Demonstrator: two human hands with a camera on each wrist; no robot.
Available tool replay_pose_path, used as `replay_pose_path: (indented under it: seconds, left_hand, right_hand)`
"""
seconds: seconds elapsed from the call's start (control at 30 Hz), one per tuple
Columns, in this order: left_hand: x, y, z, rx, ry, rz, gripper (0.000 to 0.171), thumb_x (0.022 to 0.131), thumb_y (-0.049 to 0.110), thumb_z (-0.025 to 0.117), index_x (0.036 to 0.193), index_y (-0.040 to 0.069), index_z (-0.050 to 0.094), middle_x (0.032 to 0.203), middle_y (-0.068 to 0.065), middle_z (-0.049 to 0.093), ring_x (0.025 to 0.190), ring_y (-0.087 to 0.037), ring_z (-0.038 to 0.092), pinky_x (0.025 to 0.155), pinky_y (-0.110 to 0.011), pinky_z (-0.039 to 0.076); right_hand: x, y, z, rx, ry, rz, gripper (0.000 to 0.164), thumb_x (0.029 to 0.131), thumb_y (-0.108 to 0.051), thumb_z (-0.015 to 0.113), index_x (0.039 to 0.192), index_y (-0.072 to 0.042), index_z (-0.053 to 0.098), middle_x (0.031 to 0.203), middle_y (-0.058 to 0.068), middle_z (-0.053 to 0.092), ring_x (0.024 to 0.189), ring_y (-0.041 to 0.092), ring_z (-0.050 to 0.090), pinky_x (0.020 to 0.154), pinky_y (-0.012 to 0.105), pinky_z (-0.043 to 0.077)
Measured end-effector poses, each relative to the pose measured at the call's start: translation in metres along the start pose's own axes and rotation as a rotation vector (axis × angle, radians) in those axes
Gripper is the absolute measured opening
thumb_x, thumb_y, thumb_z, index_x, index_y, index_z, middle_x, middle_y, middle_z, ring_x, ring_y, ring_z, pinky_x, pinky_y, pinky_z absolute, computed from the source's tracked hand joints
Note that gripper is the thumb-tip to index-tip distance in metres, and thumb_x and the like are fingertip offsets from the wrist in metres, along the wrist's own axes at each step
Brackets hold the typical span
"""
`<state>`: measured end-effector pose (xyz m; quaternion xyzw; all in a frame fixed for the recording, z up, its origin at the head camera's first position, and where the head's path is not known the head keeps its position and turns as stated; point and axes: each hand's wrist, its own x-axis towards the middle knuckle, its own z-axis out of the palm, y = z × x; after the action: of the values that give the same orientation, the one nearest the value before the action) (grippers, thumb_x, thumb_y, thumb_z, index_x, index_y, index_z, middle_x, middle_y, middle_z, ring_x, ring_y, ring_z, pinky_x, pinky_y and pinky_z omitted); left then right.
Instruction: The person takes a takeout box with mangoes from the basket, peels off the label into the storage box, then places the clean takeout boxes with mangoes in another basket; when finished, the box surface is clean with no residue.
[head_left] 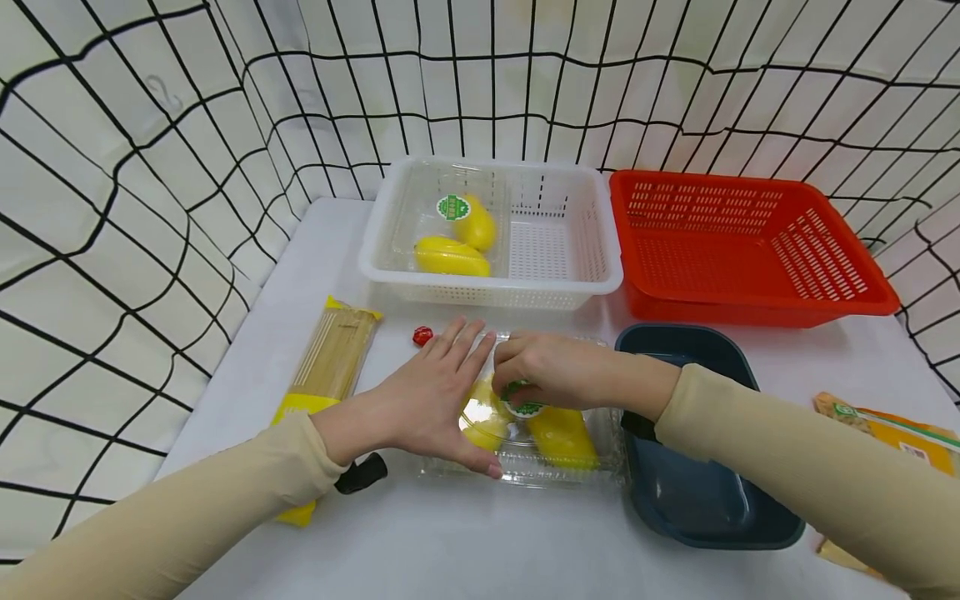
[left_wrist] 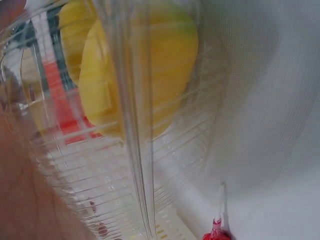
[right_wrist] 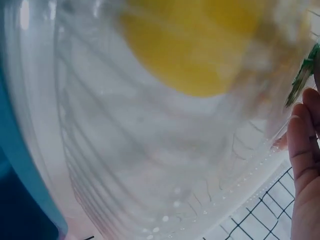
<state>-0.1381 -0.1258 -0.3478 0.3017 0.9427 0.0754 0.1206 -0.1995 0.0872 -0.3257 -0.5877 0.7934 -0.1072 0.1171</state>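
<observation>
A clear plastic clamshell box [head_left: 517,471] with yellow fruit [head_left: 562,437] inside, shaped like mangoes, lies before me on the white table. My left hand [head_left: 431,400] rests over its left side, fingers straight and thumb spread. Over the lid my right hand [head_left: 543,367] has bent fingers, the tips right at a round green-and-white label [head_left: 522,402]; I cannot tell whether they pinch it. In the left wrist view, the box's ribbed wall and fruit [left_wrist: 140,70] fill much of the picture. The right wrist view shows right fingers [right_wrist: 300,150] beside the green label [right_wrist: 302,75].
Behind stands a white basket [head_left: 491,287] holding another clear box of yellow fruit [head_left: 452,256], with a red basket [head_left: 750,312] to its right. A dark blue tub [head_left: 705,500] sits under my right forearm. Noodles [head_left: 330,358], a red-wrapped sweet [head_left: 422,335] and a packet [head_left: 892,429] lie around.
</observation>
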Motion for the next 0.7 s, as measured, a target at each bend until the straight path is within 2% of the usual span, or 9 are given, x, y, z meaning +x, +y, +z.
replay_pose_path:
  seconds: [0.1, 0.2, 0.4, 0.7]
  left_hand:
    - [0.0, 0.0, 0.0, -0.001, 0.002, -0.001, 0.141, 0.068, 0.088, 0.067, 0.163, -0.001, 0.012, 0.171, -0.024, 0.006, 0.159, -0.046, 0.0, 0.127, -0.058, 0.019]
    - [0.0, 0.001, -0.001, 0.005, 0.002, -0.003, 0.142, 0.067, 0.088, 0.067, 0.163, 0.0, 0.012, 0.171, -0.024, 0.006, 0.159, -0.045, 0.0, 0.128, -0.057, 0.017]
    - [0.0, 0.0, 0.0, 0.018, 0.012, 0.001, 0.142, 0.066, 0.088, 0.067, 0.163, -0.001, 0.013, 0.171, -0.023, 0.008, 0.159, -0.045, 0.001, 0.127, -0.057, 0.018]
    - [0.0, 0.0, -0.002, 0.019, 0.001, -0.007, 0.143, 0.066, 0.089, 0.067, 0.163, -0.002, 0.012, 0.171, -0.024, 0.007, 0.159, -0.045, 0.001, 0.127, -0.057, 0.019]
  right_hand:
    - [0.001, 0.0, 0.0, 0.002, -0.001, -0.007, 0.021, 0.083, -0.018, 0.084, 0.103, -0.014, 0.077, 0.105, -0.001, 0.072, 0.101, 0.016, 0.063, 0.097, 0.024, 0.056]
    - [0.002, 0.001, -0.001, 0.036, -0.012, 0.021, 0.02, 0.084, -0.018, 0.084, 0.101, -0.015, 0.074, 0.102, -0.002, 0.071, 0.1, 0.016, 0.062, 0.097, 0.024, 0.056]
    - [0.001, 0.004, -0.002, 0.148, -0.008, 0.095, 0.024, 0.085, -0.019, 0.083, 0.108, -0.014, 0.075, 0.101, -0.003, 0.074, 0.096, 0.013, 0.064, 0.095, 0.025, 0.057]
    - [-0.002, 0.012, 0.002, 0.28, 0.087, 0.069, 0.01, 0.085, -0.014, 0.083, 0.094, -0.015, 0.078, 0.092, -0.005, 0.072, 0.089, 0.007, 0.066, 0.09, 0.021, 0.058]
